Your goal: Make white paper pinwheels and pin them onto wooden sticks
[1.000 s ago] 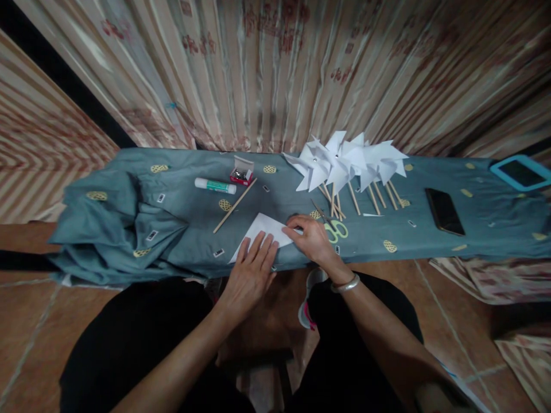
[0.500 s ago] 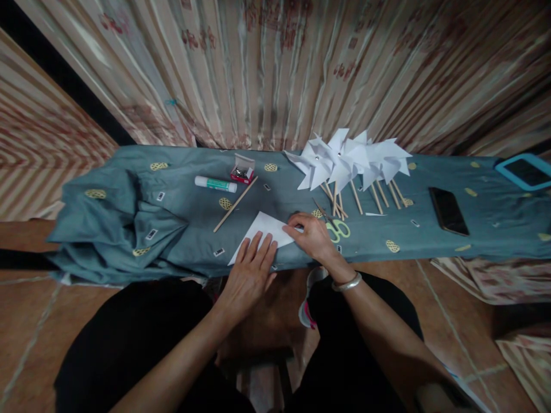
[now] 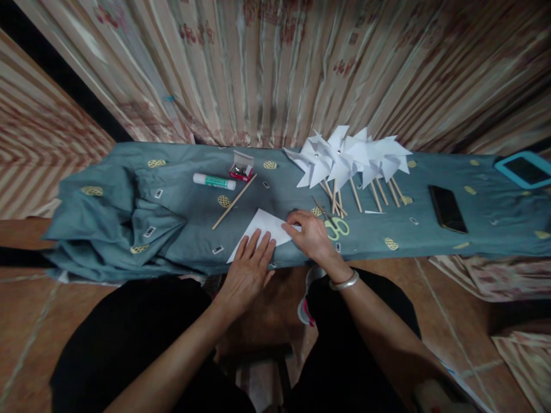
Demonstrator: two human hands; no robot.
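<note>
Flat left fingers [image 3: 252, 244] touch paper [image 3: 263, 221], right fingers [image 3: 296, 218] pinch it; an open box [image 3: 239, 176] holds metal pieces [image 3: 239, 170].

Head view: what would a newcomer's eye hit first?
Likely the white paper pinwheels, overlapping in a row along the far edge of the blue-green cloth, sticks pointing nearward. Then the white paper sheet near the front edge, left hand flat on it and right hand at its right side. Lime-handled scissors lie just right of the right hand.
</note>
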